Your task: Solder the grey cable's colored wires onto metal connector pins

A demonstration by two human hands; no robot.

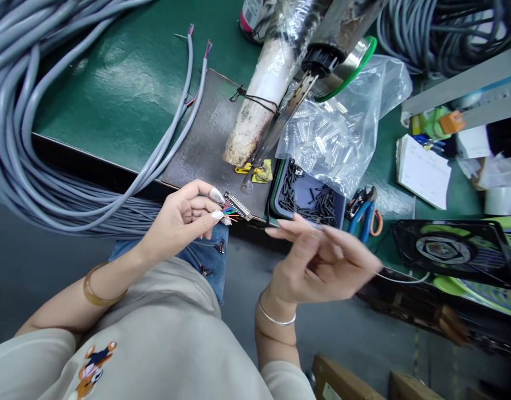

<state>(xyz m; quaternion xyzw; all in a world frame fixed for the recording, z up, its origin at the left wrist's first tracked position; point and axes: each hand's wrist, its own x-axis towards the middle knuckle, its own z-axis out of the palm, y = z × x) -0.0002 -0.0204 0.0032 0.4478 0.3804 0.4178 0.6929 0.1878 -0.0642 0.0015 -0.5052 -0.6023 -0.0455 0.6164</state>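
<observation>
Head view: I have the left hand (188,214) at the front edge of the dark mat (205,122), center of frame. Its fingers are pressed together, pinching thin coloured wires (229,211) that run to the multi-pin connector (238,205). Connector sits just right of the fingertips, angled down to the right, at the mat's edge; can't tell if it rests there or hangs off the wires. White covering on some of the left fingertips.

Right hand (322,266) is well apart from the connector, right of center, over the front edge of the worktop (113,83). Motion blurred, fingers curled; can't tell if they pinch anything. Nearest thing is the tray (341,211) of short black tubes, just above it.

Clear bag (334,133) of small parts overlaps the tray's rear. Blue-handled pliers (366,219) to the tray's right, then a paper pad (424,172) and a black fan (445,250) at frame right. Plastic-wrapped tube (263,94) slants down over the mat, with yellow pieces (261,172) near its lower end. Grey cable bundle (25,111) fills upper left.
</observation>
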